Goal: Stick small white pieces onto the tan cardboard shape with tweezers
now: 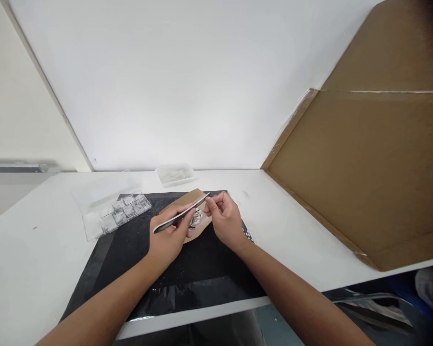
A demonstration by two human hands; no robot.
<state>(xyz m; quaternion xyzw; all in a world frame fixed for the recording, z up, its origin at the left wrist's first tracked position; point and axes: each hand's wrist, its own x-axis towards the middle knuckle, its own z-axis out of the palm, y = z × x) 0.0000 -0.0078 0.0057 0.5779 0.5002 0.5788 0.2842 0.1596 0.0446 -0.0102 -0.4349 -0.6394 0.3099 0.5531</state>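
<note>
Grey and slim, the nail file [182,215] lies across the left hand [169,235], pinched between thumb and fingers over a brown paper piece [187,199] heaped with small pale bits [197,218] on the black mat [137,250]. The right hand [225,218] pinches something tiny at the file's far tip. A slipped stroke could scatter the bits. Both forearms reach in from the near edge, wrists low.
</note>
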